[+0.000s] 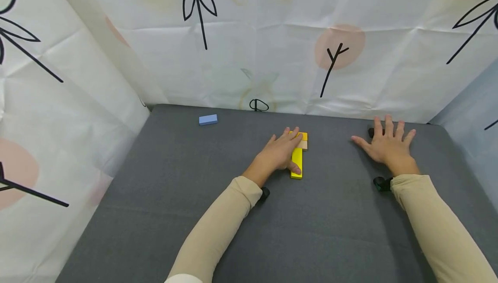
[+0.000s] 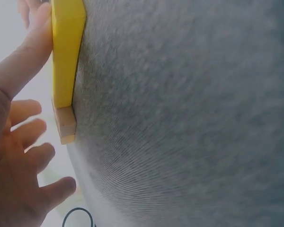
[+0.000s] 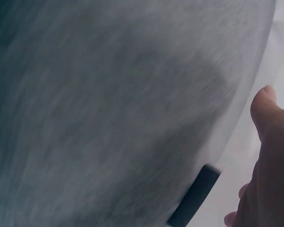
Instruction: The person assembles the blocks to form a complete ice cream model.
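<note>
Two beige sleeves (image 1: pixel 210 226) stretch over the grey tabletop (image 1: pixel 311 235), each with a dark device (image 1: pixel 265 194) at its wrist; the left hand (image 1: pixel 278 151) lies over a small group of blocks inward from the middle of the far edge, its thumb against a long yellow block (image 1: pixel 297 164), its other fingers extended loosely and well parted from the thumb; I cannot tell how firmly they touch anything; a plain wooden block (image 1: pixel 304 146) and another yellow piece (image 1: pixel 304 136) sit at the long one's far end, partly hidden by that hand; the right hand (image 1: pixel 389 146) is near the far right corner, fingers fanned wide and holding nothing, a black block (image 3: pixel 194 196) near it and partly behind it as seen from the head; toward the far left corner lies a blue block (image 1: pixel 208 120), well apart from both hands; white cloth (image 1: pixel 253 36) with black leaf outlines rises behind the far edge.
</note>
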`<state>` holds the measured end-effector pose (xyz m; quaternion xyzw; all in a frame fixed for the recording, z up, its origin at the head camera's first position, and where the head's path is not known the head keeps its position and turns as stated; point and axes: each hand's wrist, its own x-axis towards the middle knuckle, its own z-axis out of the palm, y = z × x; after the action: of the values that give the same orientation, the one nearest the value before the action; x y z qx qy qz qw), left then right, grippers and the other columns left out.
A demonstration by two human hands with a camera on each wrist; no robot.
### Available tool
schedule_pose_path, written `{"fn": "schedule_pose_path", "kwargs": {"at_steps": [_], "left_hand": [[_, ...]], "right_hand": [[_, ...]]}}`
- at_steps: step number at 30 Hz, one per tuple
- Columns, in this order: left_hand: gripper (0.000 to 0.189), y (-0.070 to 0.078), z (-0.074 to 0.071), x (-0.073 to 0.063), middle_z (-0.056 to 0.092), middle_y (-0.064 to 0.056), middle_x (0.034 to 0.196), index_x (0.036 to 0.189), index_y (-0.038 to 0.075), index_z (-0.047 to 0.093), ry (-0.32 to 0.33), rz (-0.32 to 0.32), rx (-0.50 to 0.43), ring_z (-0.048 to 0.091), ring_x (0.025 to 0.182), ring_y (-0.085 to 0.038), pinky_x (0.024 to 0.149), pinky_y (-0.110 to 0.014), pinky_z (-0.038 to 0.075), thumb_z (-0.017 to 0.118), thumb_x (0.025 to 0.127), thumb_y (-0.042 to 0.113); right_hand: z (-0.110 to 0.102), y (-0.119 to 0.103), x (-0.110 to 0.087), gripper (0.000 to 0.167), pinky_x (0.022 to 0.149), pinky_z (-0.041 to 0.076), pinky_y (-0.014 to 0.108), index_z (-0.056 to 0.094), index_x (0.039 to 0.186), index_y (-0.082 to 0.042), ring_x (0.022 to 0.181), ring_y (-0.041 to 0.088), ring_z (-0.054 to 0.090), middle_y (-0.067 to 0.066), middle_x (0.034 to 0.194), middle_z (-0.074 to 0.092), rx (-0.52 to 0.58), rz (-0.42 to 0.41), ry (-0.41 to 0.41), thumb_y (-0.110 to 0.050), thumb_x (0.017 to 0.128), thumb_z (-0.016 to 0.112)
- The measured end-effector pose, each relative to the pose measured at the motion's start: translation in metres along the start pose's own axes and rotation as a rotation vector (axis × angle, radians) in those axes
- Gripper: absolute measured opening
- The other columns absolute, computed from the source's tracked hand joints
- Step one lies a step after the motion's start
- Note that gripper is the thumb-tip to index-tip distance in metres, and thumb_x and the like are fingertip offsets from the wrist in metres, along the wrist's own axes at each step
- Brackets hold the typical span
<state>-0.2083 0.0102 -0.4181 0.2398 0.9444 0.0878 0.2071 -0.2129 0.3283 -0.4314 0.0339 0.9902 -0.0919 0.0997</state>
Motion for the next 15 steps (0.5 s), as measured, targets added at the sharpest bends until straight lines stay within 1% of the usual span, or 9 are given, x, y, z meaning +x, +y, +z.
{"fn": "schedule_pose_path", "kwargs": {"at_steps": [4,9,12,15], "left_hand": [[0.119,0.001,-0.003,0.001,-0.003,0.008,0.174,0.166,0.025,0.009,-0.034,0.014,0.007,-0.003,0.162,-0.017,0.132,-0.053,0.013,0.083,0.078,0.053],[0.118,0.001,-0.005,0.003,-0.001,0.005,0.174,0.166,0.024,0.007,-0.070,0.018,-0.014,0.000,0.162,-0.018,0.131,-0.053,0.017,0.084,0.079,0.050],[0.117,0.001,-0.006,0.003,0.000,0.004,0.175,0.166,0.025,0.009,-0.082,0.015,-0.019,0.001,0.162,-0.018,0.130,-0.053,0.019,0.084,0.080,0.049],[0.114,0.003,-0.007,0.003,0.002,0.004,0.175,0.166,0.026,0.012,-0.083,0.010,0.000,0.002,0.162,-0.017,0.130,-0.051,0.020,0.083,0.081,0.050]], "right_hand": [[0.001,0.011,0.000,0.113,0.110,-0.016,0.083,-0.008,0.162,0.002,0.149,0.063,-0.016,0.037,0.164,-0.012,0.016,0.002,-0.013,-0.082,0.095,0.027],[-0.002,0.022,0.000,0.113,0.111,-0.016,0.082,-0.007,0.161,0.004,0.150,0.060,-0.013,0.039,0.163,-0.005,0.046,0.017,-0.016,-0.082,0.096,0.025],[-0.003,0.027,0.001,0.109,0.112,-0.012,0.083,-0.003,0.161,0.006,0.150,0.062,-0.008,0.040,0.161,0.001,0.065,0.022,-0.008,-0.079,0.098,0.022],[-0.005,0.032,0.001,0.103,0.113,-0.005,0.083,0.003,0.160,0.008,0.147,0.064,0.001,0.042,0.159,0.006,0.062,0.034,0.009,-0.075,0.100,0.019]]}}
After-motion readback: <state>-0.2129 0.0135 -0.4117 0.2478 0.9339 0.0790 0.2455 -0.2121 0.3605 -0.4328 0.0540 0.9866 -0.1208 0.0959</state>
